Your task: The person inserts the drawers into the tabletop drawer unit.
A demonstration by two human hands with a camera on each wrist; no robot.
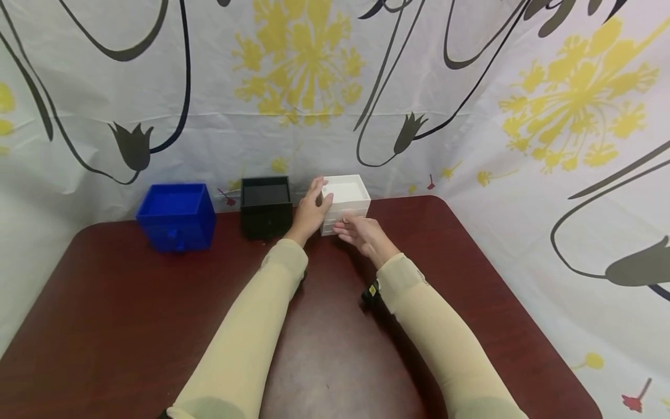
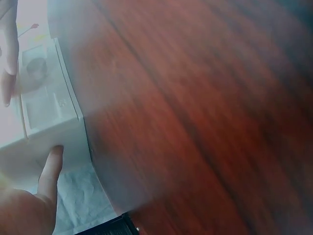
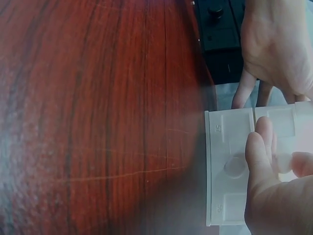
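A small white drawer box [image 1: 345, 205] with a shallow tray top stands at the back of the table. My left hand [image 1: 309, 216] is at its left side; straight fingers touch the side wall [image 2: 68, 147], and the thumb is near the top front edge. In front of the box is my right hand [image 1: 364, 235], fingers extended and thumb apart from them. In the right wrist view, thumb and fingers lie either side of an upper drawer's round knob [image 3: 283, 163]; whether they touch it, I cannot tell. Below it shows the lower drawer's knob [image 3: 234, 167].
Left of the white box stands a black drawer box [image 1: 267, 221], and farther left a blue one [image 1: 178, 224] with a front knob. They stand on a dark red wooden table [image 1: 131, 326]. Patterned white cloth [image 1: 209, 87] hangs behind and on the right.
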